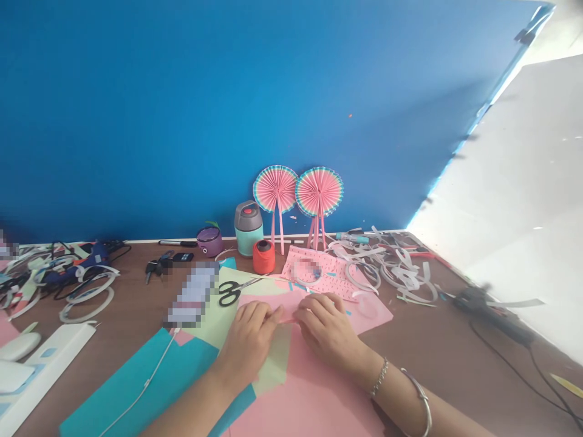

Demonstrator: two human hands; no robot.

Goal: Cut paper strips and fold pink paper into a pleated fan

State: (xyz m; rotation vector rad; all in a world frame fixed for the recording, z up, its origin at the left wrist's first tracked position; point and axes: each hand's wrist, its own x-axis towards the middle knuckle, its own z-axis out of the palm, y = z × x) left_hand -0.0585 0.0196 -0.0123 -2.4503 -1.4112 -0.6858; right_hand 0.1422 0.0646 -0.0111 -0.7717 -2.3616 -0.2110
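Note:
A small sheet of pink paper [288,303] lies between my hands, its near edge pinched on both sides. My left hand [252,341] has curled fingers on its left part, with the thumb at the near edge. On the right part, my right hand [328,332] bends its fingers down over the paper; its fingertips are partly hidden. Under my hands are a light green sheet [274,363] and a larger pink sheet [314,397]. Black-handled scissors [233,292] rest just beyond my left hand.
Two pink paper fans [276,189] lean on the blue wall [182,109]. A thermos [249,230], red thread spool [263,257] and purple pot [209,241] stand at the back. White paper strips [405,267] lie right, a phone [194,295] and power strip [50,370] left.

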